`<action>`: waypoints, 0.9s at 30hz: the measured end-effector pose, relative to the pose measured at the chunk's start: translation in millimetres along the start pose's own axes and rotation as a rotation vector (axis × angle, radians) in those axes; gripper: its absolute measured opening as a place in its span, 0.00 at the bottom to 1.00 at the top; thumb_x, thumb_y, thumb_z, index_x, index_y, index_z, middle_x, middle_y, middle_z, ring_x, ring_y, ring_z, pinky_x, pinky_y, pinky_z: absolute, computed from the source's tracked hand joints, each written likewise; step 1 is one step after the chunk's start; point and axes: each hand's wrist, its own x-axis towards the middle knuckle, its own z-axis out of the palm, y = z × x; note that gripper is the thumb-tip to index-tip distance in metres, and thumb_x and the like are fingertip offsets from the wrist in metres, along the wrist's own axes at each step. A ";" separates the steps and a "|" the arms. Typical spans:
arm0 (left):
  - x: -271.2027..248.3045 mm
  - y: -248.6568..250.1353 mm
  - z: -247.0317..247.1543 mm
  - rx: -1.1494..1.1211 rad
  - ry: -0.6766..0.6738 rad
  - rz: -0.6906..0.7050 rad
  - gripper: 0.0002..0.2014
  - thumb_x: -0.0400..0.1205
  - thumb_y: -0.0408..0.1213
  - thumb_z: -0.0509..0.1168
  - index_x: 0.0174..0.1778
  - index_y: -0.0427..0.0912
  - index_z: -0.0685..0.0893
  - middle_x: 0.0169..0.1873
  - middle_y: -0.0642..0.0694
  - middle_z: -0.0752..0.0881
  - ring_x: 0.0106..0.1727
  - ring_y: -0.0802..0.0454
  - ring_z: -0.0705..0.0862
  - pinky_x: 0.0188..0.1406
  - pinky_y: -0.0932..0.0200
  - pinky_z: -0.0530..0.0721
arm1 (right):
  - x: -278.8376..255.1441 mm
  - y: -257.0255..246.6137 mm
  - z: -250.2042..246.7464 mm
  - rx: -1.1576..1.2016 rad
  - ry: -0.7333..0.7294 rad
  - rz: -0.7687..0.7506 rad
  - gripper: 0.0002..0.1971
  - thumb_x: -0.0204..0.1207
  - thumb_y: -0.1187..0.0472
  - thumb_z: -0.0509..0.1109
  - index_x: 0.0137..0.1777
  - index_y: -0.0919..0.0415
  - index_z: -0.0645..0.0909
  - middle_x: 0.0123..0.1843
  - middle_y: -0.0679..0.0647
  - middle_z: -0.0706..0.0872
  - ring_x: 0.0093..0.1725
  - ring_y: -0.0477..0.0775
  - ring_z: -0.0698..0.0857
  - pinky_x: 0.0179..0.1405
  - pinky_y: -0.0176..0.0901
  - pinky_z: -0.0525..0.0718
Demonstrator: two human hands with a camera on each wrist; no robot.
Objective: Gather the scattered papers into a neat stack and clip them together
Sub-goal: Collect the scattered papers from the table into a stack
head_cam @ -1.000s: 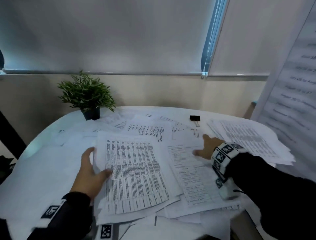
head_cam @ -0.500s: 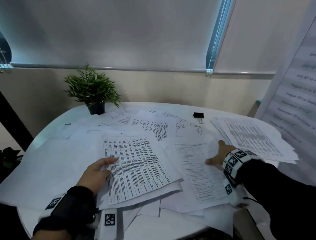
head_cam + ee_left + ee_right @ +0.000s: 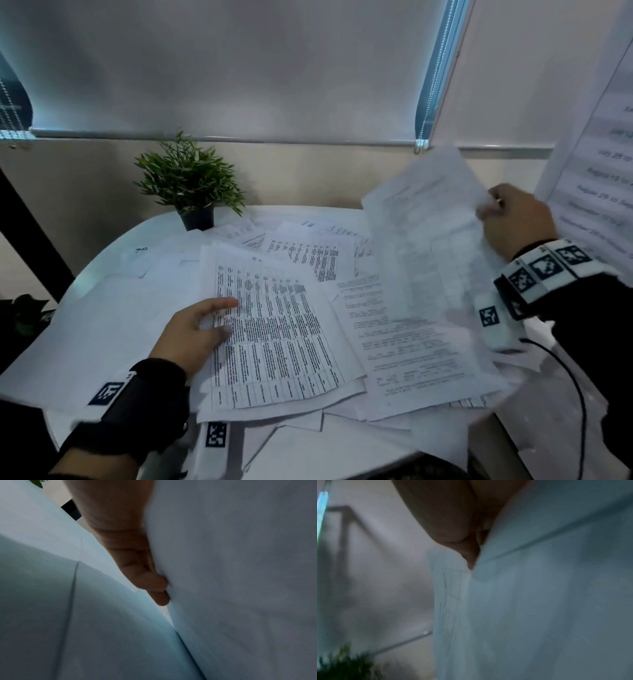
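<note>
Printed papers lie scattered over a round white table (image 3: 102,270). My left hand (image 3: 205,325) grips the left edge of a stack topped by a table-printed sheet (image 3: 274,335), index finger and thumb on top. In the left wrist view a curled finger (image 3: 154,588) presses against that stack's paper (image 3: 240,574). My right hand (image 3: 507,212) pinches the right edge of a bundle of sheets (image 3: 431,233) and holds it raised and tilted above the table's right side. The right wrist view shows the fingers (image 3: 467,553) closed on the bundle's edge (image 3: 539,601). No clip is visible.
A small potted plant (image 3: 188,181) stands at the table's back left. More sheets (image 3: 308,253) spread behind the stack, and a text page (image 3: 394,342) lies to its right. A printed poster (image 3: 599,171) hangs at far right. A black cable (image 3: 575,394) trails from my right wrist.
My right hand has lifted a bundle of sheets off the table's right side, up and to the right; it now hides the black clip. My left hand stays on the stack.
</note>
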 end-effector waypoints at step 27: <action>0.9 11.1 -5.7 0.199 0.118 0.038 0.41 0.82 0.19 0.53 0.83 0.57 0.46 0.83 0.49 0.56 0.77 0.40 0.66 0.74 0.52 0.63 | -48.9 40.0 107.6 -0.390 -0.762 0.160 0.55 0.62 0.36 0.77 0.80 0.63 0.52 0.74 0.62 0.73 0.68 0.62 0.77 0.63 0.49 0.80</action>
